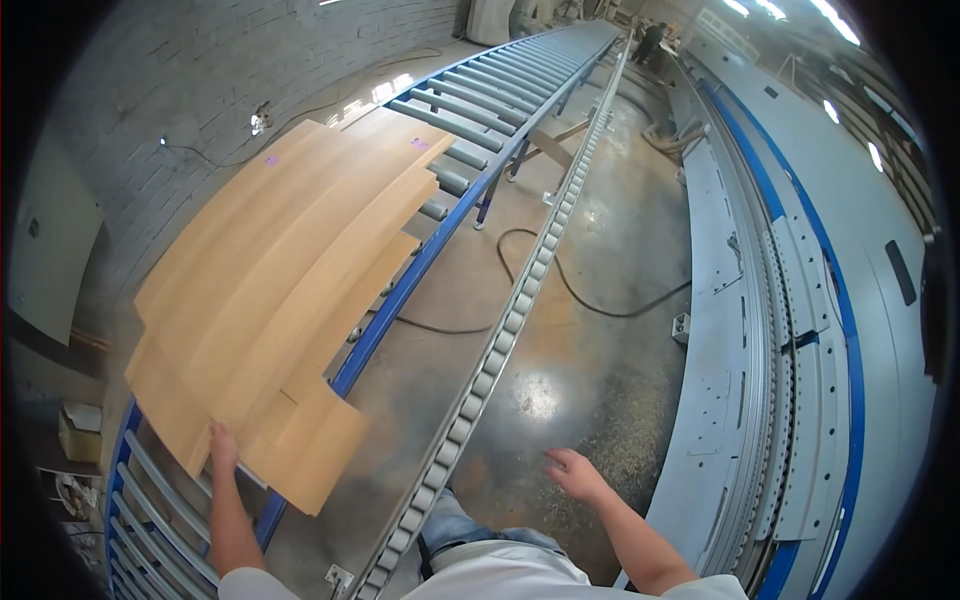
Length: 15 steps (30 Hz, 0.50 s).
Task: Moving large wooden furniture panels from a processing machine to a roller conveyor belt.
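Observation:
Several light-brown wooden panels (270, 270) lie side by side and partly overlapping on a blue-framed roller conveyor to my left. My left hand (224, 443) grips the near end of one panel, its fingers partly hidden at the edge. A shorter panel (325, 430) juts toward me just right of that hand, past the blue side rail. My right hand (575, 472) hangs in the air over the floor, holding nothing, with its fingers stretched forward and somewhat apart. Two small purple marks show on the panels' far part.
The roller conveyor (490, 85) runs far ahead along a block wall (200, 80). A narrow rail of small rollers (500, 350) crosses in front of me. A long grey-and-blue machine (800, 350) stands at right. A black cable (620, 314) lies on the floor; a person (650, 42) stands far off.

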Tool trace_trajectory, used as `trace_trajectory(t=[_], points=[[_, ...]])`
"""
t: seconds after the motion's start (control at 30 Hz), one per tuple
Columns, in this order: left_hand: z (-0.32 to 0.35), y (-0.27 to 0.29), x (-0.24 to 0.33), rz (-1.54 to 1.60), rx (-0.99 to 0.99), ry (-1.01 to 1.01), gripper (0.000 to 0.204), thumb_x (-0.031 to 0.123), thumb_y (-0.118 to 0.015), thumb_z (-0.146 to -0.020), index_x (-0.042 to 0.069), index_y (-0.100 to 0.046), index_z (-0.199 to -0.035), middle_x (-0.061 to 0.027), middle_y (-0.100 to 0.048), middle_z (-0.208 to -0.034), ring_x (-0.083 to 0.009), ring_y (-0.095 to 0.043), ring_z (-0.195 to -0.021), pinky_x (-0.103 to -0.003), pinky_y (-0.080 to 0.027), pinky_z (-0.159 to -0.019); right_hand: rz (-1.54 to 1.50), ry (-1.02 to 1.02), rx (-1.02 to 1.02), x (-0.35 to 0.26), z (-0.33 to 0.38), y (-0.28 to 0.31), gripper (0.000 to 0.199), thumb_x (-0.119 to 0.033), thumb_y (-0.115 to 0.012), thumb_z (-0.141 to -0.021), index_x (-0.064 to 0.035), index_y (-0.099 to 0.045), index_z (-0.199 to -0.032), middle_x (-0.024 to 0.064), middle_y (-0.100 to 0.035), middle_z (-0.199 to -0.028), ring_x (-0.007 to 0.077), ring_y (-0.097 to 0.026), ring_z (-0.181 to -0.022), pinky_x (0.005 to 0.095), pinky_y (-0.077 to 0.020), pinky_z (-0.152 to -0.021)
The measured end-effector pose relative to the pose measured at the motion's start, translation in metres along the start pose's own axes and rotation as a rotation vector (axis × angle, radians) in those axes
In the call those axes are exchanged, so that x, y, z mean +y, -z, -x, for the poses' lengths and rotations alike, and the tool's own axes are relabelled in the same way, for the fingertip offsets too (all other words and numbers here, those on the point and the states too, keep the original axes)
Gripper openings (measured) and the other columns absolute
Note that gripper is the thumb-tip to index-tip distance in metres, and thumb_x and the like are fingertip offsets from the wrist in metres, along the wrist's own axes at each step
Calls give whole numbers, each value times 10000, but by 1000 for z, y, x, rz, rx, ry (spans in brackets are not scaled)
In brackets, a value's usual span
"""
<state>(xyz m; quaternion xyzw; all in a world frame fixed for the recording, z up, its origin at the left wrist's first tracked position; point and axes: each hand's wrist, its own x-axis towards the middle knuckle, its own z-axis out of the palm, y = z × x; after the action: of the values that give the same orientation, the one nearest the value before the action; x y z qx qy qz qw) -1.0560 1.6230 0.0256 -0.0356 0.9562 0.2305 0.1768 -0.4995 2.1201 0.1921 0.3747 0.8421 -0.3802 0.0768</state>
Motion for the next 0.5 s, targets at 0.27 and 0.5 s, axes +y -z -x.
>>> trace_trajectory(t=[0.27,0.5], points=[[-22,-41,135,-84,93,-68,606,401,-267,-1006,-41,-280,-1420,-291,-409,-1389,-461,-419,-1243,-484,-349,-1032,-155,-714,-72,183,8,13,478,-333,-625,-823,-27,-623,-1190,201,-619,-1202,339,-570,-1154,394,-444,-975],[-69,-98,239,70,91,-62,626,418,-246,-1014,-52,-289,-1425,-260,-308,-1478,-411,-333,-1340,-433,-287,-1097,-184,-853,-180,290,38,42,370,-326,-617,-823,-73,-686,-1084,137,-655,-1154,308,-600,-1102,372,-462,-948]])
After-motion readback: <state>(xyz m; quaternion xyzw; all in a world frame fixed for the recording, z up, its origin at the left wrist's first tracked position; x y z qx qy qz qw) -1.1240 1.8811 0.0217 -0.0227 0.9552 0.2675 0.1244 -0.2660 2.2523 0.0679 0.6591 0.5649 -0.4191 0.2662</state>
